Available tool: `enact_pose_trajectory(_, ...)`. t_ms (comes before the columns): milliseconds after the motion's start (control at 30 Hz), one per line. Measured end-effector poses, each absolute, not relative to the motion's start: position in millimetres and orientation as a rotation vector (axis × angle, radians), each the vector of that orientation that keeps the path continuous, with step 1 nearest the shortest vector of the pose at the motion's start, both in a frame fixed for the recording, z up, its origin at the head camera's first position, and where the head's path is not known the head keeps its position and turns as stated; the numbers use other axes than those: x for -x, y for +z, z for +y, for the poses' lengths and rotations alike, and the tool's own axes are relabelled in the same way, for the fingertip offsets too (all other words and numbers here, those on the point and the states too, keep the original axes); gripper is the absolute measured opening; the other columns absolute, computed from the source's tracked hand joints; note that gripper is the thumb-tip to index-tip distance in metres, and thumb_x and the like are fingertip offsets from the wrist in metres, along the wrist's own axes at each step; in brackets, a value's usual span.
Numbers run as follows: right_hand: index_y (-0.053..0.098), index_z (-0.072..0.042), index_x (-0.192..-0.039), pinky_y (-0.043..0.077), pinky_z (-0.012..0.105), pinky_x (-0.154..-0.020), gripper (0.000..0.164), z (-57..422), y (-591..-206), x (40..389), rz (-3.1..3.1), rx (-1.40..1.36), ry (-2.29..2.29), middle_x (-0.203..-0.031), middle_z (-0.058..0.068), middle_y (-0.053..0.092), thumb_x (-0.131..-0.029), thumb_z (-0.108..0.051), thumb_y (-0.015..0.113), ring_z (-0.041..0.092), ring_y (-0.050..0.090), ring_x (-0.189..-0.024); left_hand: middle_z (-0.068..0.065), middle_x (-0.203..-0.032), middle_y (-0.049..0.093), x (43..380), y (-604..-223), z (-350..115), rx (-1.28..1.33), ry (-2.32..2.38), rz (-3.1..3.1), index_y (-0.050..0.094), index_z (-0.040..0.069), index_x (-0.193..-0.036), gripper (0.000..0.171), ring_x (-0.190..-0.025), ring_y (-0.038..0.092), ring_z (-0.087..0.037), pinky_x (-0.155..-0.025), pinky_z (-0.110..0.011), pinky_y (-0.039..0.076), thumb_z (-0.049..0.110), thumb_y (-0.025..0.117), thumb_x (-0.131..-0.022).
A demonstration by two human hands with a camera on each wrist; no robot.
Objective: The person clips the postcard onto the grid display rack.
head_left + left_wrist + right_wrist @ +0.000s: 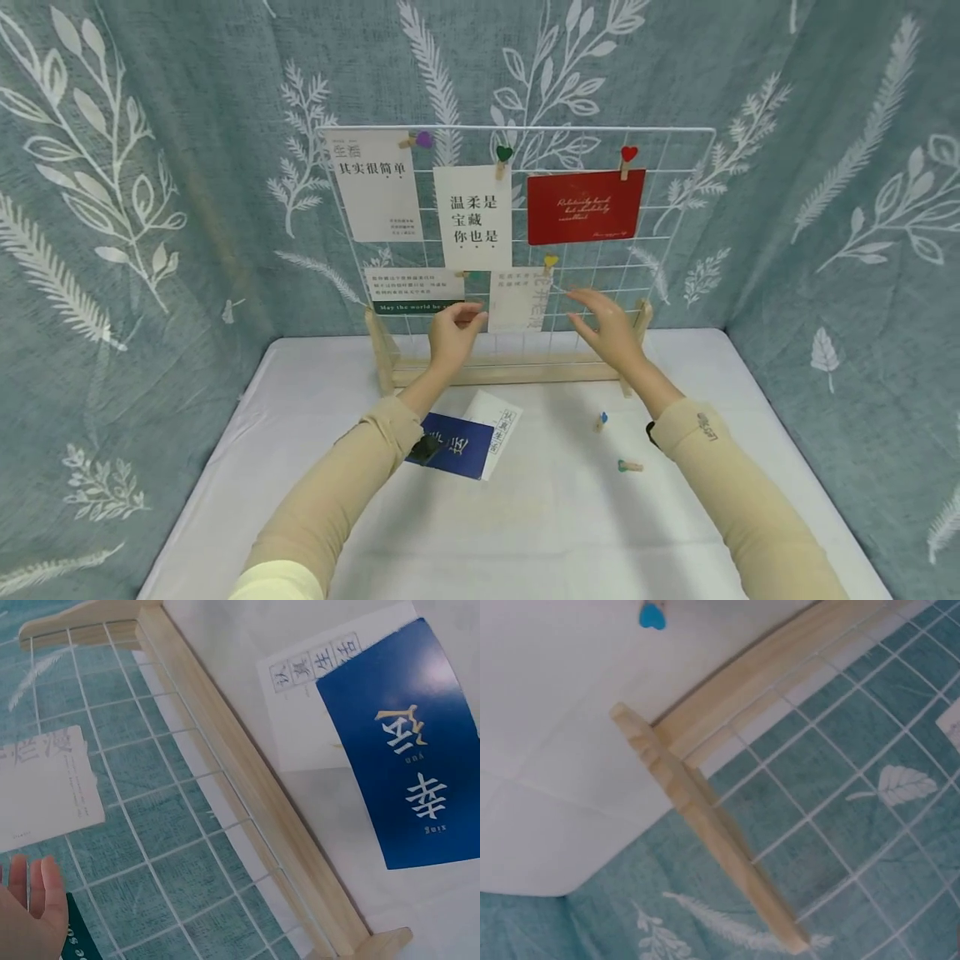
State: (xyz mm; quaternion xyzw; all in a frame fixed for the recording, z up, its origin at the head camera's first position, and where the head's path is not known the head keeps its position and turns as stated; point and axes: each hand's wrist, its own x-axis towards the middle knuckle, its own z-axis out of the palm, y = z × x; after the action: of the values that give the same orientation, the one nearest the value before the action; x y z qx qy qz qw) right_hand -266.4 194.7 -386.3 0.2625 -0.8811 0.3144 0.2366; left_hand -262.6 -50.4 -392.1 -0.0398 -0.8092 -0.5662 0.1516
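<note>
A white wire grid [592,287] in a wooden stand holds several clipped cards. On its lower row hangs a pale card [516,304] under a yellow heart clothespin [551,262]. My left hand [453,333] is beside this card's left edge, in front of a green-and-white card [408,287]; in the left wrist view its fingers [52,889] look extended, just apart from the pale card [49,791]. To the card's right, my right hand [609,327] is held up with thumb and fingers spread and nothing between them. The right wrist view does not show that hand.
Two white cards [384,196] [472,229] and a red card [585,208] hang along the upper row. On the white table lie a blue card [461,446], partly over a white card [501,425], and two clothespins, one blue [602,422], one green [630,466].
</note>
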Motion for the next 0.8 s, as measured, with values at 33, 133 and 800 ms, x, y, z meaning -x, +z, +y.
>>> enact_pose_trajectory(33,0.058,0.006,-0.120,0.044,0.050,-0.100,0.034,196,-389,265,-2.415,-0.721,0.872,-0.123,0.025,0.059,-0.089,-0.005,0.063,0.039,0.054,-0.117,-0.022,-0.100,0.068,262,-393,-52,0.115,-1.628,-2.327,0.066,-0.006,-0.103,0.021,-0.090,0.063,-0.033,-0.084,-0.041,0.053,0.008,0.065,-0.088)
enact_pose_trajectory(133,0.058,0.007,-0.119,0.045,0.049,-0.099,0.034,200,-396,262,-2.407,-0.710,0.888,-0.122,0.024,0.060,-0.088,-0.004,0.063,0.039,0.054,-0.116,-0.023,-0.099,0.068,261,-396,-57,0.128,-1.616,-2.341,0.065,-0.007,-0.103,0.022,-0.091,0.064,-0.034,-0.086,-0.041,0.053,0.009,0.065,-0.088)
enact_pose_trajectory(800,0.058,0.007,-0.118,0.048,0.051,-0.094,0.031,217,-428,237,-2.567,-0.606,0.969,-0.120,0.024,0.060,-0.090,-0.006,0.061,0.040,0.057,-0.111,-0.027,-0.105,0.064,233,-418,-92,0.130,-1.601,-2.570,0.059,-0.009,-0.115,0.033,-0.098,0.062,-0.038,-0.090,-0.042,0.052,0.010,0.064,-0.088)
